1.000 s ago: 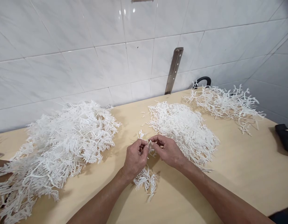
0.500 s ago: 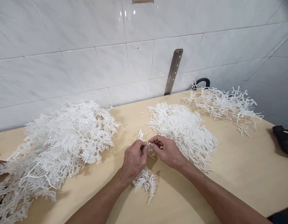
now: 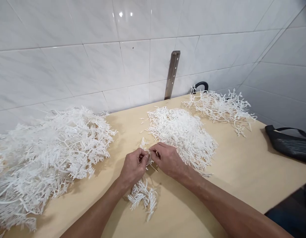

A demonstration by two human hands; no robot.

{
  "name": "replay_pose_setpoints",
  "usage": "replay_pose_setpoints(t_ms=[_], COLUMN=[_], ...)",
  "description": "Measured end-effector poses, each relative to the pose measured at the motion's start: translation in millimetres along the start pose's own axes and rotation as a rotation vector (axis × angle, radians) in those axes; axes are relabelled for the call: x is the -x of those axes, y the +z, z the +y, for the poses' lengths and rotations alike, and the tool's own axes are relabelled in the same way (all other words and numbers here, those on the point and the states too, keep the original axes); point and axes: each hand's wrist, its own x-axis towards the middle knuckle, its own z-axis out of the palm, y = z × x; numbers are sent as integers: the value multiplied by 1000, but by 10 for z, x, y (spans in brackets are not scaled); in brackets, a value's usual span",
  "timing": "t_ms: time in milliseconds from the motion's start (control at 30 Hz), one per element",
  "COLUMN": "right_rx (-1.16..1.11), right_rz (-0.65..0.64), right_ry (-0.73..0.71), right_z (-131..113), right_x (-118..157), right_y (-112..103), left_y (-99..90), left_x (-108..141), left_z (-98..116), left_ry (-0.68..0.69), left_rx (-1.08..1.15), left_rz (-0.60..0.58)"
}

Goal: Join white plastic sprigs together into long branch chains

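Observation:
My left hand [image 3: 135, 164] pinches a white branched plastic piece [image 3: 150, 161] over the middle of the table. Close against it, my right hand [image 3: 167, 158] has its thumb and fingertips closed at the same piece; the exact contact is too small to make out. White branched sprigs [image 3: 143, 195] hang or lie just below my left hand. Beyond my right hand spreads a pile of small white sticks [image 3: 180, 132]. A large heap of white branched pieces [image 3: 56, 148] covers the left side.
Bare white branching frames [image 3: 219, 105] lie at the back right, by a black curved handle [image 3: 202, 85]. A black strapped object [image 3: 289, 142] rests at the right edge of the wooden table [image 3: 242, 172]. A metal bracket [image 3: 172, 75] stands against the tiled wall.
The view has turned to the right, showing more of the black strapped object. Both hands remain together at the white piece, with the fingers slightly shifted. The forearm at the far left has left view.

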Motion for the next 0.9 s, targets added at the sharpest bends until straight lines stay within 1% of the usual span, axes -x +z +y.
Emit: replay_pose_setpoints(t_ms=[100,167,267,333,400,500,567,600,633,733,800,900], right_rx=[75,17,-130,-143,-73,110,148,110,35,-235,-332,-429], right_rz=[137,220,259,287,324,385,409,390,338,59,-91,-219], right_ry=[59,136,234,251,239,227,236,242,249,261,274,278], right_z=[98,141,142,137,163,242,261,247,216,67,-21,-70], right_x=[-51,-82,-97,-95,-96,-113,-124,-127,-127,-114,-101,-91], right_y=[-39,-95,-174,-221,-280,-390,-449,-464,-466,-406,-341,-275], left_y=[-3,4,19,26,30,35,43,50,57,85,101,114], left_x=[1,3,3,5,9,14,17,20,25,47,64,78], left_z=[-6,-6,1,7,11,13,12,10,8,-3,-14,-27], left_ry=[-44,-63,-72,-75,-77,-66,-53,-44,-31,27,63,78], left_rx=[62,118,183,205,221,239,241,240,238,228,222,219], left_rz=[-21,-11,21,39,52,60,70,78,86,94,90,90])
